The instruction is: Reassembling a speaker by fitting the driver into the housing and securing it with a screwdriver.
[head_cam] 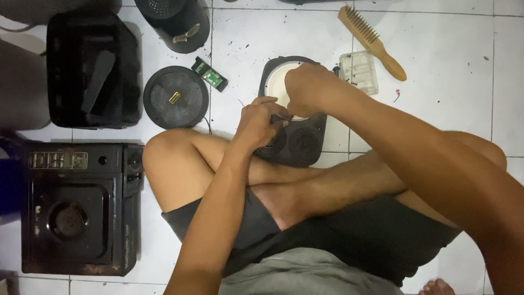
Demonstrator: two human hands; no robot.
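Both hands on the speaker panel, floor between your knees.
Stove (82, 207) far left; your left hand (257, 123) pinches the panel (297, 143) at its near end, right hand (307, 87) fisted over its far end, contents hidden.

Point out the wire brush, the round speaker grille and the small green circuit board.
wire brush (373, 42), head view, on its wooden back
round speaker grille (176, 97), head view, grille centre
green circuit board (210, 75), head view, board middle
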